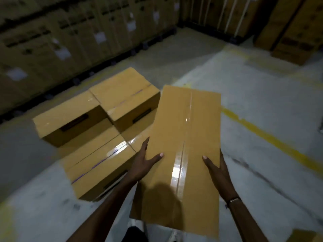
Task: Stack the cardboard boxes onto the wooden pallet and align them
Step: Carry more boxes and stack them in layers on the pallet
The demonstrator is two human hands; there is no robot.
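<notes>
A pale grey concrete floor (244, 95) with a yellow painted line (272, 137) runs between walls of stacked brown cartons (52, 41). The long, tape-sealed brown cardboard box (181, 154) is held above the floor, clamped between the left hand (145, 161) and right hand (216, 170), thumbs on top. Just left sit four stacked brown cardboard boxes (97, 123).

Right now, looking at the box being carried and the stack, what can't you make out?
- Wooden pallet: not visible in the head view; the stacked boxes cover whatever is beneath them.
- Fingers of the left hand and right hand: mostly hidden behind the sides of the carried box.
- Near end of the carried box: lost in shadow.
- White labels on the background cartons: blurred, unreadable.
</notes>
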